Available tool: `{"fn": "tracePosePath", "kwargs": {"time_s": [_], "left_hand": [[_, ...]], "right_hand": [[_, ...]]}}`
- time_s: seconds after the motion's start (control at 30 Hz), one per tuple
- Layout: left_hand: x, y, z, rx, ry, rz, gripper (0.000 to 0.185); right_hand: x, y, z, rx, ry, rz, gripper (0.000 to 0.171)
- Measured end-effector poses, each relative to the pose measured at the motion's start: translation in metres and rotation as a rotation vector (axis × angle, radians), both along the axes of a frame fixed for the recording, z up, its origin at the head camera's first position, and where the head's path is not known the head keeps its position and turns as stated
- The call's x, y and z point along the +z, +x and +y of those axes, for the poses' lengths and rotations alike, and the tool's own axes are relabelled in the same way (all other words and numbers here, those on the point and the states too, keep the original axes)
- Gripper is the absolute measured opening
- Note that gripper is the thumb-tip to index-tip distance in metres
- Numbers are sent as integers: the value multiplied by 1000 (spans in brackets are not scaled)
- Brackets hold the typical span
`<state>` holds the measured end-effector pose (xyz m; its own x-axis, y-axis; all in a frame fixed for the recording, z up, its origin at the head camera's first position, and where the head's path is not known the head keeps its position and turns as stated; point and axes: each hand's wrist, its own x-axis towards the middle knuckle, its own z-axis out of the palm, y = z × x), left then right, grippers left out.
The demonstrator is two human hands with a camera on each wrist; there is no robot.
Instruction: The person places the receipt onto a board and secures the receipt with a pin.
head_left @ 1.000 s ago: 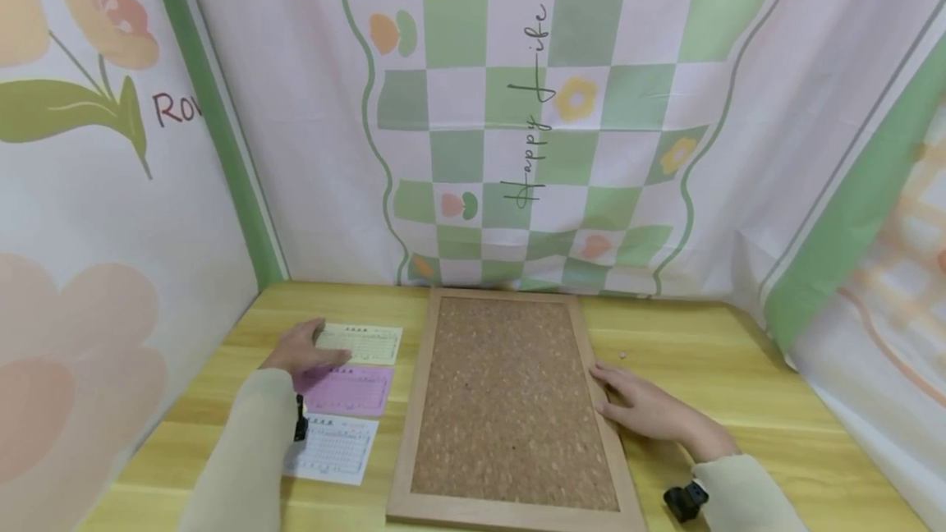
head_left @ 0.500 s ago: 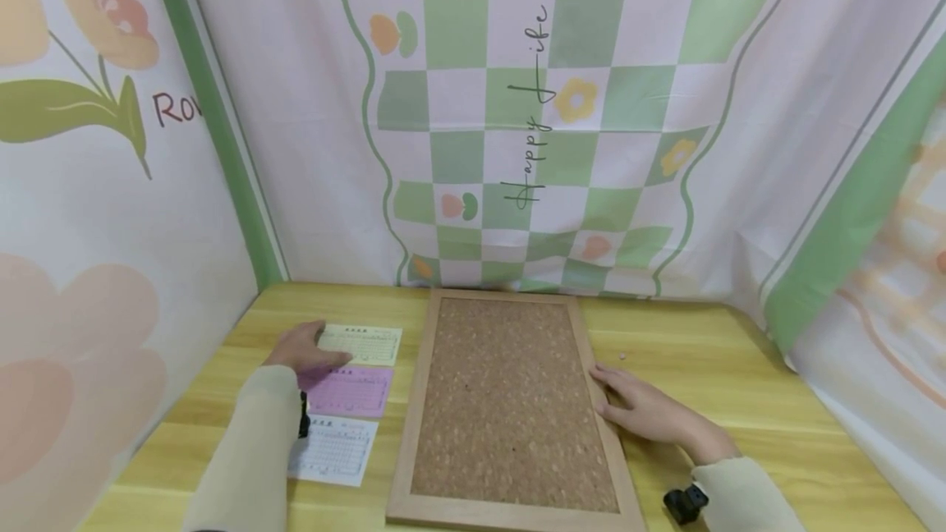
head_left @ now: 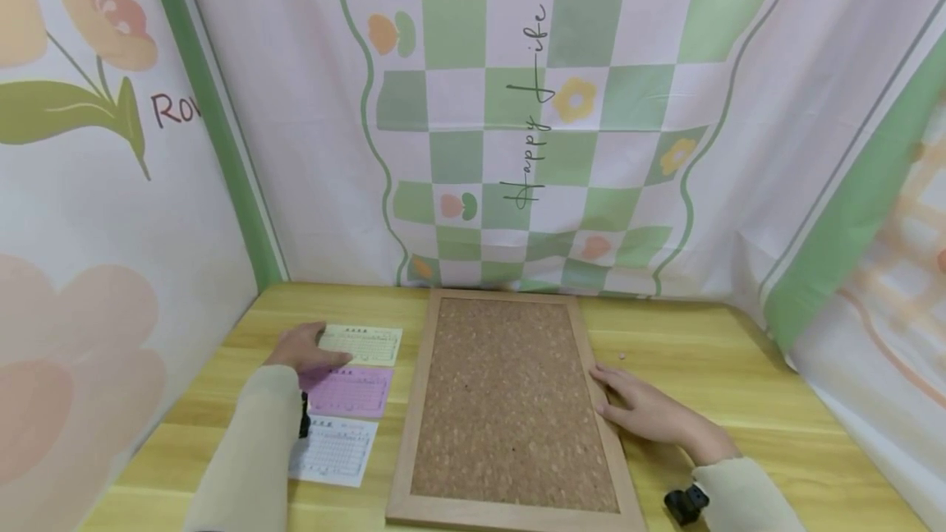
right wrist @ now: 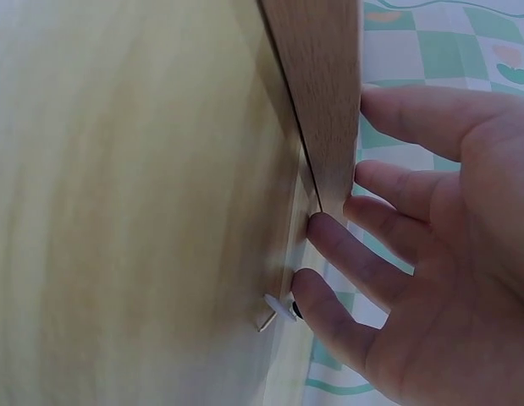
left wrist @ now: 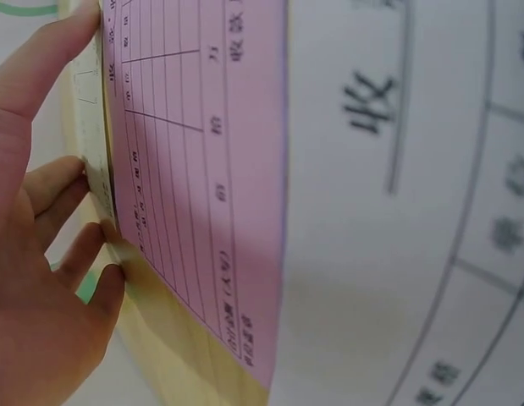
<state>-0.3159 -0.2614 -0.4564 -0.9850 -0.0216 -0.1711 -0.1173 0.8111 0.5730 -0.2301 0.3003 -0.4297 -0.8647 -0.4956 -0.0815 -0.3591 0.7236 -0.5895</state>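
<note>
Nothing has moved since the earlier frames; both hands stay where they were, well apart from each other.

From the head view, the left hand (head_left: pixel 301 348) lies flat with relaxed fingers on the left end of the yellow slip (head_left: pixel 360 344), which is the farthest of three paper slips lying in one column near the left edge of the surface (head_left: pixel 709 351). Just behind it toward the person comes the pink slip (head_left: pixel 347 390), then the white slip (head_left: pixel 334 450). One cork board (head_left: pixel 510 405) in a wooden frame lies in the middle of the surface and reaches almost to its far edge. The right hand (head_left: pixel 650 413) rests open on the surface with its fingertips against the right side of the frame. One small pin (head_left: pixel 622 355) lies on the surface beyond this hand, near the frame.

From the left wrist view, the fingers (left wrist: pixel 54 186) are straight and touch the edge of the yellow slip; the pink slip and the white slip fill the rest.

From the right wrist view, the fingers (right wrist: pixel 363 254) are spread and touch the wooden frame, and the pin lies just beside the lowest fingertip.
</note>
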Motion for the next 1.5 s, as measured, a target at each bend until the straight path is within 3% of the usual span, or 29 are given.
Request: {"fn": "tracePosePath", "kwargs": {"time_s": [0.2, 0.47, 0.73, 0.97, 1.5], "left_hand": [[6, 5, 4, 23, 23, -25, 110], [7, 4, 4, 3, -34, 5, 107], [5, -1, 5, 4, -10, 16, 111], [13, 3, 11, 29, 4, -11, 103], [15, 7, 17, 50, 49, -6, 96]], "right_hand": [[0, 1, 0, -2, 4, 5, 67], [0, 2, -1, -9, 1, -5, 67], [2, 3, -2, -18, 3, 9, 66], [3, 3, -3, -25, 10, 3, 64], [-1, 2, -2, -14, -7, -12, 65]]}}
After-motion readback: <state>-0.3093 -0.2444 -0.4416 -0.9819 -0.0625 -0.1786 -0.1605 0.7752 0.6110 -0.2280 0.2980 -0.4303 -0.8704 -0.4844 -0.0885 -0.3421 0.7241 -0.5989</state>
